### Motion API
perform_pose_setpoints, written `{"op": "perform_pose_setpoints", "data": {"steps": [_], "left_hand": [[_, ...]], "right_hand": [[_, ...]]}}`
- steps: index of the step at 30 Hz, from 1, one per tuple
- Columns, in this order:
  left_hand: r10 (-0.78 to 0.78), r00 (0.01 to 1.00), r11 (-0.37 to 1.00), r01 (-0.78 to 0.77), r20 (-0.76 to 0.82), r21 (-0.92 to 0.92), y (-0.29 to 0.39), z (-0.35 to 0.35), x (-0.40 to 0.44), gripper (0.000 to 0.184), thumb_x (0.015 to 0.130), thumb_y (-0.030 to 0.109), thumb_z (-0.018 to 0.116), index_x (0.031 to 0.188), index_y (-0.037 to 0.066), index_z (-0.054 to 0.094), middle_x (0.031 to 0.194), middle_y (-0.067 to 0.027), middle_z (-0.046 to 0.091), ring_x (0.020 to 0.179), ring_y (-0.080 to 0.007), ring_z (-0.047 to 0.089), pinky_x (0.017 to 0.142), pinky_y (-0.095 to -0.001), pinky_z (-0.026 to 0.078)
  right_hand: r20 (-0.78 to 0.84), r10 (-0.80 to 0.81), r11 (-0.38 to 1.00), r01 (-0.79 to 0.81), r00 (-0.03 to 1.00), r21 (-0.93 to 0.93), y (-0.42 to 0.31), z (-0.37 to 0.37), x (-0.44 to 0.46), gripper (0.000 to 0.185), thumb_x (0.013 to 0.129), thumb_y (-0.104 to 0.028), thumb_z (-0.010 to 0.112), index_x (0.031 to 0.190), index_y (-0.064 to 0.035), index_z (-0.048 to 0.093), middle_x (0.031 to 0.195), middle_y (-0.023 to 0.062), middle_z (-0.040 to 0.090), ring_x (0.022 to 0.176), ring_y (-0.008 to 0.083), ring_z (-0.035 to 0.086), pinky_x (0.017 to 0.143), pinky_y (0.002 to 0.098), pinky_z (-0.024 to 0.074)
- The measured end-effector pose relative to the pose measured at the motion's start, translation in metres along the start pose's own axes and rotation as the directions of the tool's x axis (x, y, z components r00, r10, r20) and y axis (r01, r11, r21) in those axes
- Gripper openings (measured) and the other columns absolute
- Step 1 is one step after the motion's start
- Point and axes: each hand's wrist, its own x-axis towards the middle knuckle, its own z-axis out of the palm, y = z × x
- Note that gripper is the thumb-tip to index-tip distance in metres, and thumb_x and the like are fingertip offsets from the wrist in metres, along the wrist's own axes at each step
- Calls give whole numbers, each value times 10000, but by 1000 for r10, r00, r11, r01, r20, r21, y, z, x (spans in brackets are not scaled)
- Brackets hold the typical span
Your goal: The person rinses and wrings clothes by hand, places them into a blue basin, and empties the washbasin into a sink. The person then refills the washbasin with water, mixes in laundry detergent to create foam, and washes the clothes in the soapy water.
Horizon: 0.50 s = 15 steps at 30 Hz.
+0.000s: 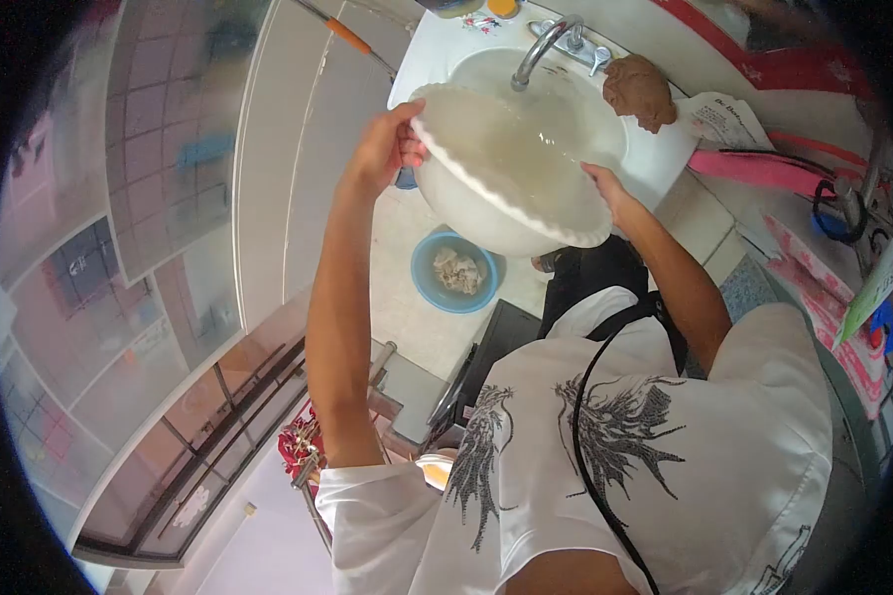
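A large white basin (476, 203) with a scalloped rim is tilted towards the white sink (615, 149). My left hand (392, 149) grips its left rim, thumb on top and fingers curled at the side. On the opposite rim, my right hand (613, 193) holds on with its thumb showing; its other fingers are hidden. Cloudy, shiny liquid seems to lie in the basin, though where it ends and the sink begins is hard to make out. The curved metal faucet (546, 52) stands just beyond the basin.
Below on the floor sits a blue tub (423, 285) with a pale crumpled cloth (458, 270) in it. A brown cloth (639, 91) lies on the sink's right edge, near a printed packet (729, 121). Glass panels (179, 129) line the left side.
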Motion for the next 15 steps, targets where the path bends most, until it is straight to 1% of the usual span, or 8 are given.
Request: {"op": "perform_pose_setpoints", "data": {"steps": [1, 3, 5, 8, 10, 11, 13, 15], "left_hand": [[0, 1000, 1000, 0, 1, 0, 5, 2, -1, 379, 980, 382, 633, 983, 6, 680, 739, -41, 671, 570, -116, 624, 523, -238, 505], [-17, 998, 999, 20, -61, 43, 17, 13, -4, 295, 994, 375, 627, 880, 104, 645, 657, 42, 596, 550, -61, 540, 497, -235, 414], [-17, 998, 998, 21, -68, 62, 25, 17, -4, 303, 991, 389, 636, 850, 121, 632, 652, 52, 577, 544, -58, 522, 493, -228, 390], [-15, 998, 993, 22, -65, 112, 37, 18, -4, 332, 978, 424, 658, 807, 144, 612, 655, 62, 566, 543, -59, 512, 501, -226, 377], [-8, 999, 990, 15, -52, 142, 48, 21, -4, 349, 969, 444, 672, 793, 150, 606, 661, 62, 574, 549, -63, 519, 514, -231, 388], [-27, 998, 983, 37, -63, 178, 53, 24, -3, 345, 959, 445, 680, 803, 143, 620, 663, 57, 575, 549, -67, 520, 515, -237, 392], [-39, 996, 976, 55, -76, 212, 59, 22, -1, 342, 949, 446, 689, 814, 137, 633, 664, 53, 577, 548, -71, 522, 517, -243, 395], [-24, 1000, 949, 21, 7, 314, 62, 11, 3, 340, 919, 457, 700, 848, 126, 671, 697, 27, 620, 574, -88, 571, 528, -242, 405]], "right_hand": [[24, 21, 1000, -21, 1000, 13, 2, -2, 5, 498, 1065, -414, 451, 1352, -43, 619, 1263, 152, 704, 1097, 296, 706, 999, 456, 551], [69, 48, 999, -49, 996, 14, 7, -11, 18, 493, 1065, -406, 463, 1362, -43, 614, 1275, 149, 701, 1102, 288, 706, 995, 451, 555], [114, 80, 997, -82, 990, 12, 10, -12, 20, 488, 1065, -399, 474, 1371, -44, 608, 1286, 146, 697, 1107, 279, 706, 990, 447, 560], [111, 91, 995, -86, 990, -48, 11, 1, 0, 501, 1054, -378, 461, 1381, -24, 601, 1358, 167, 660, 1214, 285, 660, 1068, 445, 512], [349, -58, 958, 150, 936, -244, 13, 12, -27, 474, 1047, -345, 479, 1361, -18, 617, 1334, 157, 676, 1186, 273, 675, 1047, 433, 526], [348, -64, 956, 157, 935, -246, 15, 9, -24, 474, 1047, -345, 479, 1361, -18, 617, 1334, 157, 676, 1186, 273, 675, 1047, 433, 526], [310, -3, 1000, -1, 951, 13, 27, -9, -1, 464, 1044, -339, 496, 1351, -14, 619, 1290, 155, 691, 1154, 266, 684, 1033, 432, 535], [262, -40, 999, 46, 964, -16, 22, -14, 17, 475, 1050, -360, 495, 1345, -11, 621, 1288, 158, 687, 1142, 280, 684, 1041, 450, 528]]}}
